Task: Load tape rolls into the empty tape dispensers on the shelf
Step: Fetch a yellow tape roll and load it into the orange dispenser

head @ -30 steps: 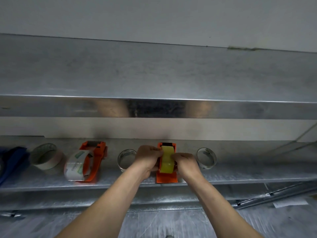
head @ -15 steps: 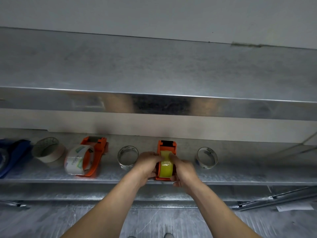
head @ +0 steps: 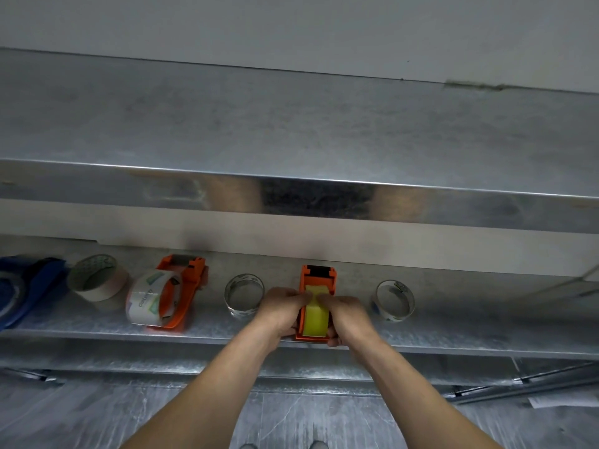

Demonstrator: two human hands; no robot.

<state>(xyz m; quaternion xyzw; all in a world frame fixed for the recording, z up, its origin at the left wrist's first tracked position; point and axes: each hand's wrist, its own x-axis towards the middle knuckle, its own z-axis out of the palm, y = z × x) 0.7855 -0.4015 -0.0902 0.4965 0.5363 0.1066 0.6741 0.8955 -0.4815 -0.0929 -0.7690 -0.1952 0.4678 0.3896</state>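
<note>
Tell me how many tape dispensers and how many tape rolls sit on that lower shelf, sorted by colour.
Orange dispensers: 2, the left one and the one between the hands
Blue dispenser: 1, partly cut off
Yellow roll: 1, in the held dispenser
Clear printed roll: 1, in the left dispenser
Beige roll: 1
Loose clear rolls: 2
Total: 8

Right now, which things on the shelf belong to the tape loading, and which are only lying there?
In use:
- left hand and right hand
- yellow tape roll
- orange dispenser holding it

Lying about:
- second orange dispenser, already loaded
- two clear rolls
- beige roll
- blue object
</note>
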